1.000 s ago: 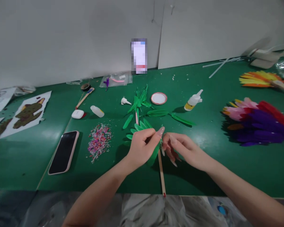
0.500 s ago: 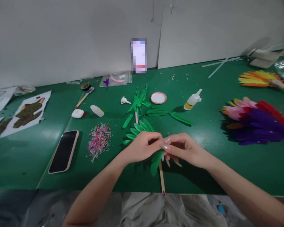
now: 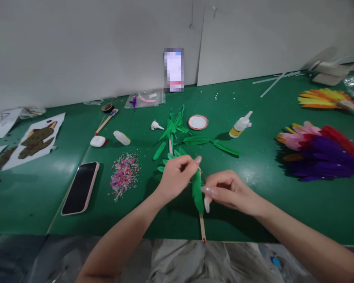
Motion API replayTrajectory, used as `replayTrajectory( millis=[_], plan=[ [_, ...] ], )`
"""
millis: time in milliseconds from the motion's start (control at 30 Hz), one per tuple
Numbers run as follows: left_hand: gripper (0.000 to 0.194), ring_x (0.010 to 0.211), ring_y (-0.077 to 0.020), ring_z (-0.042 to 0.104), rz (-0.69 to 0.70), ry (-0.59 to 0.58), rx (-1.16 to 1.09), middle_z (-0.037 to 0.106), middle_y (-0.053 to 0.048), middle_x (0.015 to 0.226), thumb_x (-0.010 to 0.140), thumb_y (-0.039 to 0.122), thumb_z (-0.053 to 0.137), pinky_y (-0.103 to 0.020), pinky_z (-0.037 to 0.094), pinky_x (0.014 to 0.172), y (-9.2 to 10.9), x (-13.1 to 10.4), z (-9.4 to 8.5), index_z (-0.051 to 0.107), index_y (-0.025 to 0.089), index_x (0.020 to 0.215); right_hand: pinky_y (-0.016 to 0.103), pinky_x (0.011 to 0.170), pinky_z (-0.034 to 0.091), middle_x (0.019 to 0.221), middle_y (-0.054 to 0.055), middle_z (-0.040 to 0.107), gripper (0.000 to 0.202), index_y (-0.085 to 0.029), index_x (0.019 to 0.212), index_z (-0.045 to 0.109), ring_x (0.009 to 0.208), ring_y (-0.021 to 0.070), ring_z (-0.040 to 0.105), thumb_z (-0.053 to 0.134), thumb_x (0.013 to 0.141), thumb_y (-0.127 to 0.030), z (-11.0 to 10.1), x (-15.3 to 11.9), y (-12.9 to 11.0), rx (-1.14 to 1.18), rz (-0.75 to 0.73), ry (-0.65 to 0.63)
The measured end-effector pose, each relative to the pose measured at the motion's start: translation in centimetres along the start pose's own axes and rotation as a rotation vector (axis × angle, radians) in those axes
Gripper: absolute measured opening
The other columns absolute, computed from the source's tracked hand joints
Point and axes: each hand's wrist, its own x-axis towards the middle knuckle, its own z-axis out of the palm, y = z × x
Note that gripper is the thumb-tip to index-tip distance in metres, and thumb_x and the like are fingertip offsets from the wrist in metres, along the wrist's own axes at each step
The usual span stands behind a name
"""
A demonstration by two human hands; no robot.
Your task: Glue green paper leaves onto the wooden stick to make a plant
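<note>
My left hand (image 3: 178,175) pinches the upper end of a green feather (image 3: 197,192) between thumb and fingers. The feather hangs down over a flat wooden stick (image 3: 202,228) whose lower tip is red. My right hand (image 3: 228,190) is closed, thumb against fingers, at the feather's right edge; whether it grips anything is hidden. More green feathers (image 3: 165,161) fan out behind my left hand and are partly covered by it. Beyond them lies another stick (image 3: 170,146) with a bunch of green feathers (image 3: 174,125) at its top. Loose green feathers (image 3: 197,140) lie to its right.
A glue bottle (image 3: 239,125) stands behind my right hand, with a white lid (image 3: 198,122) nearby. On the left are a phone (image 3: 80,188), coloured bits (image 3: 124,175) and a small white bottle (image 3: 122,138). Purple feathers (image 3: 318,163) lie on the right.
My right hand has parted from my left and moved down along the feather's right edge. My left hand has shifted slightly up and left, still pinching the feather.
</note>
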Motion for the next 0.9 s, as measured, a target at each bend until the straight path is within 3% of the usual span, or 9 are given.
replayTrajectory(
  millis=[100, 233, 333, 433, 700, 900],
  plan=[
    [0.045, 0.035, -0.0029, 0.020, -0.031, 0.097, -0.051, 0.025, 0.009, 0.040, 0.081, 0.042, 0.054, -0.019, 0.018, 0.036, 0.0, 0.5, -0.7, 0.034, 0.016, 0.049, 0.016, 0.031, 0.016, 0.042, -0.007, 0.036, 0.035, -0.014, 0.063, 0.059, 0.033, 0.0021, 0.027, 0.054, 0.083, -0.042, 0.4, -0.3, -0.3, -0.025, 0.032, -0.052],
    [0.044, 0.037, -0.0033, 0.023, 0.039, 0.051, 0.007, 0.027, 0.008, 0.042, 0.081, 0.040, 0.054, -0.020, 0.019, 0.038, 0.2, 0.1, -0.6, 0.035, 0.016, 0.049, 0.017, 0.032, 0.021, 0.039, -0.008, 0.033, 0.046, -0.015, 0.063, 0.057, 0.031, 0.0032, 0.029, 0.042, 0.088, -0.050, 0.0, 0.0, -0.5, -0.065, -0.025, 0.118],
    [0.042, 0.042, -0.0044, 0.026, 0.100, 0.027, 0.099, 0.028, 0.007, 0.044, 0.083, 0.036, 0.053, -0.020, 0.021, 0.040, 0.3, -0.2, -0.3, 0.037, 0.015, 0.049, 0.018, 0.036, 0.032, 0.049, -0.004, 0.047, 0.042, -0.015, 0.076, 0.061, 0.037, 0.0059, 0.044, 0.040, 0.089, -0.049, -0.6, 0.3, -0.6, -0.061, -0.062, 0.209],
    [0.040, 0.044, -0.0051, 0.026, 0.157, 0.033, 0.186, 0.027, 0.006, 0.046, 0.083, 0.031, 0.051, -0.021, 0.021, 0.042, 0.2, -0.3, -0.1, 0.036, 0.015, 0.050, 0.018, 0.039, 0.037, 0.066, 0.000, 0.057, 0.029, -0.016, 0.089, 0.062, 0.047, 0.0084, 0.054, 0.050, 0.085, -0.042, -1.0, 0.3, -1.0, -0.058, -0.013, 0.172],
    [0.039, 0.044, -0.0050, 0.027, 0.293, -0.030, 0.407, 0.028, 0.006, 0.046, 0.082, 0.023, 0.051, -0.020, 0.023, 0.044, -0.1, -0.3, -0.1, 0.031, 0.015, 0.049, 0.018, 0.039, 0.039, 0.063, 0.000, 0.056, 0.026, -0.014, 0.077, 0.060, 0.046, 0.0062, 0.048, 0.061, 0.076, -0.040, -0.7, 0.5, -1.6, -0.132, 0.049, 0.201],
    [0.037, 0.044, -0.0051, 0.028, 0.379, -0.005, 0.495, 0.029, 0.006, 0.047, 0.083, 0.021, 0.049, -0.020, 0.024, 0.044, -0.5, -0.4, 0.1, 0.032, 0.016, 0.050, 0.018, 0.039, 0.040, 0.062, -0.001, 0.054, 0.027, -0.014, 0.075, 0.059, 0.045, 0.0062, 0.046, 0.062, 0.075, -0.041, -0.7, 0.6, -1.4, -0.207, 0.065, 0.222]
  ],
)
